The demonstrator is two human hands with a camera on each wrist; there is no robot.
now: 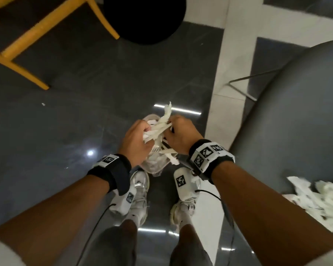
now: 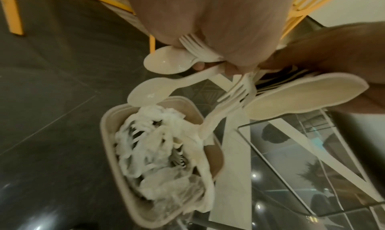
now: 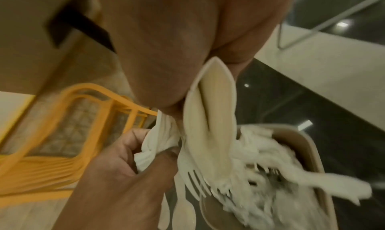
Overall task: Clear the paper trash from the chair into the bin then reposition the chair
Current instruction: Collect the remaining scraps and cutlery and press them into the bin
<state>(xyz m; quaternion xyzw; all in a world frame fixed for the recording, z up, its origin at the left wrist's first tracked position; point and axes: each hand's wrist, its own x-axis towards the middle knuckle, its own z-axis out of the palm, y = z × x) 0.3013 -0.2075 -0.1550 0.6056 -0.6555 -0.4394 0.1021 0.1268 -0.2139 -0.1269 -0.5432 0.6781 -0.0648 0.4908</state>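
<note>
Both hands hold one bundle of white paper strips and disposable forks and spoons (image 1: 162, 124) just above a small pale bin (image 1: 151, 172) on the floor between my feet. My left hand (image 1: 145, 132) grips the bundle from the left. From the right, my right hand (image 1: 171, 128) grips it too. The left wrist view shows spoons and forks (image 2: 166, 64) sticking out below my palm over the bin (image 2: 108, 126), which holds crumpled paper. More white paper trash (image 1: 319, 198) lies on the grey chair (image 1: 296, 112) at my right.
A yellow wooden chair (image 1: 27, 45) stands at the upper left, beside a round black table base (image 1: 144, 18). The grey chair's thin metal leg (image 1: 242, 89) reaches over the pale floor strip. Dark glossy floor lies to the left of the bin.
</note>
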